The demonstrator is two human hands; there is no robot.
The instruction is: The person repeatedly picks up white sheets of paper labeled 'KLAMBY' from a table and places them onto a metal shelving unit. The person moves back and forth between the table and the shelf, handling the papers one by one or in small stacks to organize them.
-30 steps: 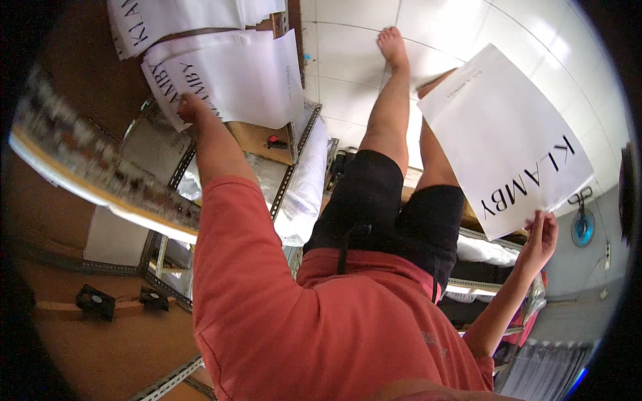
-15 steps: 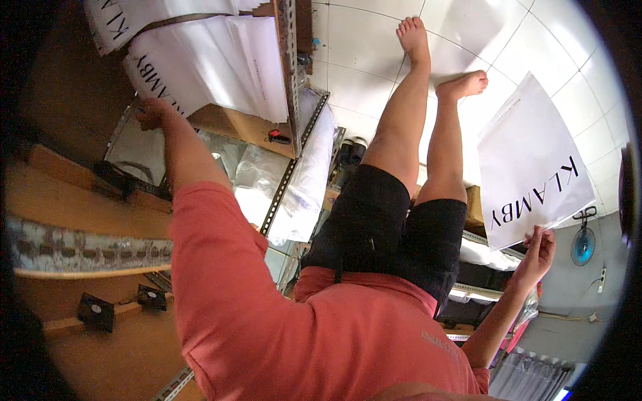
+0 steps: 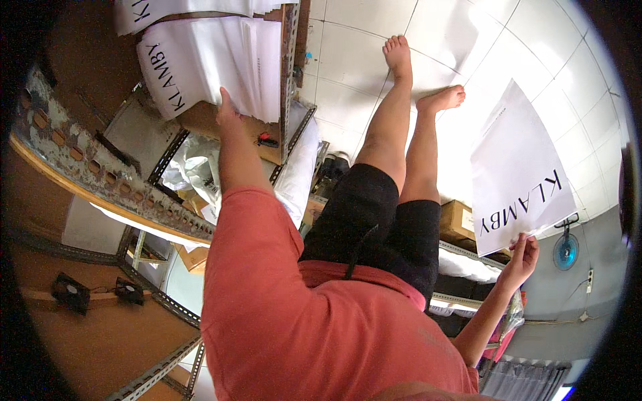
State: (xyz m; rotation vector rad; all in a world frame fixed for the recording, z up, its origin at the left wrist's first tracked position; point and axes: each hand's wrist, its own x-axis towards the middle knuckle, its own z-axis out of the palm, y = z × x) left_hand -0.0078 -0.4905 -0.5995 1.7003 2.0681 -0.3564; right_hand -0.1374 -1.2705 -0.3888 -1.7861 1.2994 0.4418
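One white sheet (image 3: 521,164), right, its near edge pinched between thumb and fingers of the right hand (image 3: 521,260); one shelf (image 3: 199,120), far left, bearing stacked sheets (image 3: 231,63), the left hand (image 3: 229,116) at their near edge, grip unclear; open tiled floor (image 3: 354,63) between.

- Brown shelf (image 3: 198,121), 11 o'clock: two white sheet stacks (image 3: 234,57), nearer one fanned; small red-black object (image 3: 267,140) too.
- White tiled floor (image 3: 348,50), 12 to 2 o'clock: bare feet (image 3: 398,59).
- Metal rack (image 3: 456,300), 4 o'clock: white bundles (image 3: 466,266).
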